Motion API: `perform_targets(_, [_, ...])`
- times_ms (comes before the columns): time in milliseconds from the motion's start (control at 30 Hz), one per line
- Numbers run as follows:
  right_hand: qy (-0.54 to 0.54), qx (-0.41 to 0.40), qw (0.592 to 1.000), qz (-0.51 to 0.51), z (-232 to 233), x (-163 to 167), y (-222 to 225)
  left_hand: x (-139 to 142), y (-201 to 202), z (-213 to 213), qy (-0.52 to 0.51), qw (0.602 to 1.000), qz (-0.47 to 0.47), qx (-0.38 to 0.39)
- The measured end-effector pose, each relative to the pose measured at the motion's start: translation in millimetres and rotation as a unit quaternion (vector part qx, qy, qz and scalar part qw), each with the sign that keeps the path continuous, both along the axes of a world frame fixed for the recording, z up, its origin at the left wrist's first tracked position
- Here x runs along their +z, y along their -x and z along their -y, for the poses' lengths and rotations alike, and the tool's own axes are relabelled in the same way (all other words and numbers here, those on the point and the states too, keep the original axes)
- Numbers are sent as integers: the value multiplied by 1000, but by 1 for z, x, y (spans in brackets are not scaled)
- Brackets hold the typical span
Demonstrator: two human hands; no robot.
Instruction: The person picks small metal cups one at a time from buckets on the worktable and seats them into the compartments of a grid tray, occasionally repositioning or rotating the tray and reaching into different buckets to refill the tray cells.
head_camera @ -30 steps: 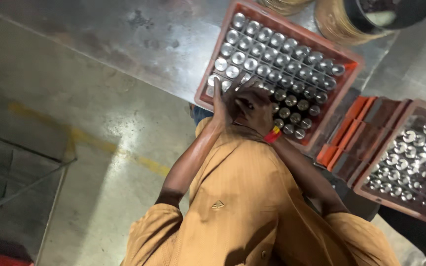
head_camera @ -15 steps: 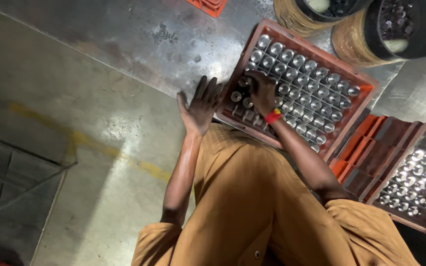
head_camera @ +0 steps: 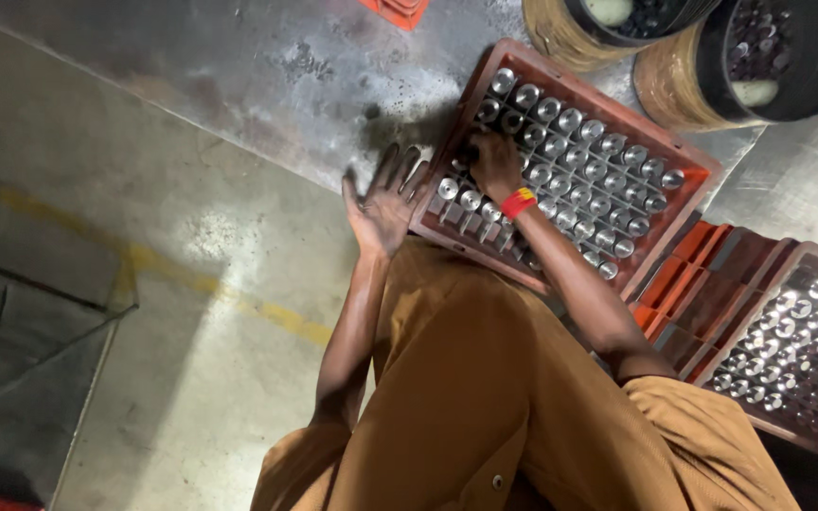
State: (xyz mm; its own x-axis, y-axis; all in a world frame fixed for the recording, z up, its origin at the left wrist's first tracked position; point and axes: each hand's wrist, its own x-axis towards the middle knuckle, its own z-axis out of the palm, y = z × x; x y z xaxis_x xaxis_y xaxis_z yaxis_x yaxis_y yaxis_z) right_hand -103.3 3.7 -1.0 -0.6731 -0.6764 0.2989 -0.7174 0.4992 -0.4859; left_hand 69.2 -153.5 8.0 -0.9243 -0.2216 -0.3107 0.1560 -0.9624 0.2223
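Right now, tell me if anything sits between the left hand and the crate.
Nothing visible does. The left hand is open, palm up, right at the near-left edge of the crate. The right hand rests on its metal pieces.

A red plastic crate (head_camera: 688, 156) full of upright shiny metal cylinders (head_camera: 575, 151) sits on the metal floor plate (head_camera: 239, 66) in front of the person. Their right hand (head_camera: 494, 163) rests among the cylinders near the crate's left corner; the left hand (head_camera: 382, 203) lies spread just left of the crate. Two round black-lined drums (head_camera: 684, 80) stand behind the crate. A second filled red crate (head_camera: 802, 345) lies to the right, with empty orange crates (head_camera: 698, 289) between.
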Motion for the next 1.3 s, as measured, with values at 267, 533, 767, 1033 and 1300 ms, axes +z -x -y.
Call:
perform_targets(267, [135, -114, 981, 77, -35, 78, 69, -8, 1, 1, 24, 999, 41, 6])
perform_targets(533, [-80, -113, 988, 74, -39, 93, 265, -14, 3, 10, 41, 997, 64, 31])
perform_targets(767, [-282, -53, 957, 35, 2, 77, 270, -10, -2, 24, 62, 988, 128, 63])
perform_targets(1033, [-323, 60, 940, -95, 11, 57, 259, -14, 1, 29, 52, 988, 126, 66])
perform_targets(1300, [-208, 18, 978, 12, -6, 62, 261, 33, 53, 13, 221, 947, 235, -16])
